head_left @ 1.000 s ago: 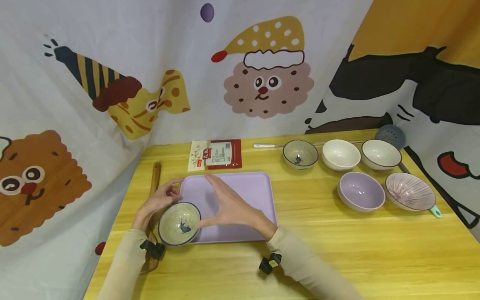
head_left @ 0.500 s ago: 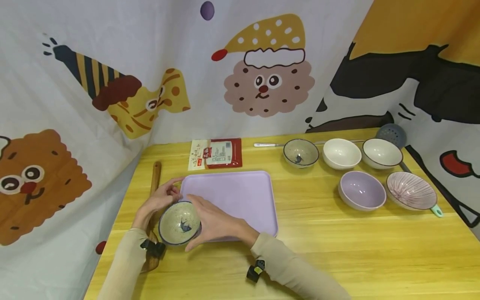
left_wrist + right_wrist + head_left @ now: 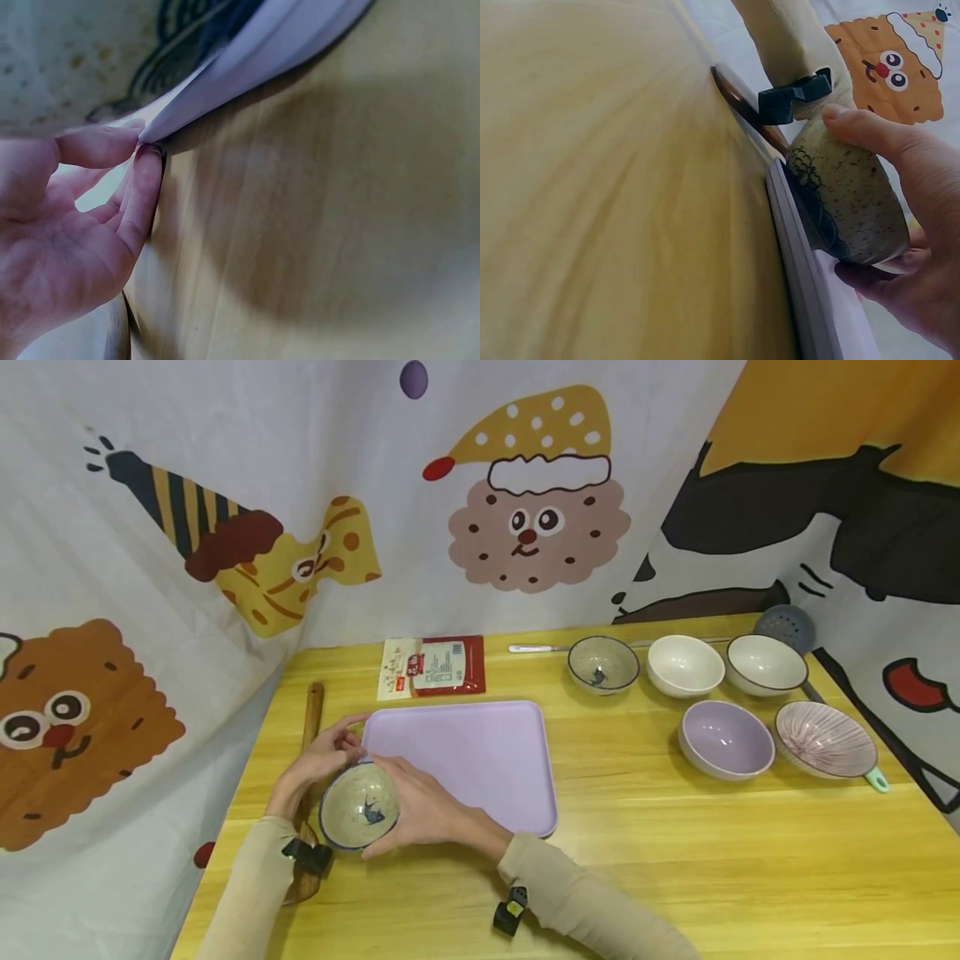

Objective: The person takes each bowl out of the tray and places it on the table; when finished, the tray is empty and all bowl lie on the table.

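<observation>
A speckled beige bowl [image 3: 358,806] with a dark blue rim and a blue fish inside sits over the left end of the lilac tray [image 3: 480,760]. My right hand [image 3: 423,810] grips its right side, thumb and fingers spread around the outer wall, as the right wrist view shows on the bowl [image 3: 847,195]. The bowl leans a little to the left. At the tray's left edge, my left hand [image 3: 322,760] pinches the rim; in the left wrist view thumb and fingertips meet at the tray's edge [image 3: 247,75]. The bowl hides part of that corner.
A wooden spatula [image 3: 311,727] lies left of the tray, partly under the left forearm. Behind stands a red and cream food packet [image 3: 431,667]. To the right are several bowls, including a lilac one [image 3: 726,739], and a grey skimmer [image 3: 786,627].
My right hand has come left and down from over the tray and taken hold of the bowl, which now tilts slightly. The left hand has stayed at the tray's edge.
</observation>
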`<move>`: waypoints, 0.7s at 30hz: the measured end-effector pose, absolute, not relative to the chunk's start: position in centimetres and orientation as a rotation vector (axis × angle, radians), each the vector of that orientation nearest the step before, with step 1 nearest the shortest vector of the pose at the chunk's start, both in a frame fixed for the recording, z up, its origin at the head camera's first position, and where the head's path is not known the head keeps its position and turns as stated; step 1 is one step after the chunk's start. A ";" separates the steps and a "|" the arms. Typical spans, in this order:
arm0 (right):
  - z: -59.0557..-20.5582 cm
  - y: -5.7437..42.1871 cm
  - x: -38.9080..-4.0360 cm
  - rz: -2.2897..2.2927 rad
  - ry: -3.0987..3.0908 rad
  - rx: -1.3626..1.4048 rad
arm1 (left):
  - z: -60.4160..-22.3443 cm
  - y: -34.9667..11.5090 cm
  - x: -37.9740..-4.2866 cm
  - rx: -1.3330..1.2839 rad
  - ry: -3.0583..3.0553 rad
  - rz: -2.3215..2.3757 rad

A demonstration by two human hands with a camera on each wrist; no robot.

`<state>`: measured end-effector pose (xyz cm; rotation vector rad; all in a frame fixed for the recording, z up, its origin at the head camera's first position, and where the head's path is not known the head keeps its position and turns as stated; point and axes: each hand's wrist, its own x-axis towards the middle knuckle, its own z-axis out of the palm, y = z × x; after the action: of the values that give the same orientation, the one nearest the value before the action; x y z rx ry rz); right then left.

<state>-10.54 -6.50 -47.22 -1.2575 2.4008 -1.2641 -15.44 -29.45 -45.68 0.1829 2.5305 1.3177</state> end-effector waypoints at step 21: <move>-44.5 -0.9 -10.1 -1.461 2.507 -1.050 | -47.6 -30.2 -16.1 0.160 2.537 1.360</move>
<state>-10.14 -0.90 -44.53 -1.0505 2.5074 -1.4609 -16.11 -30.20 -47.59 0.1597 2.5366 1.3596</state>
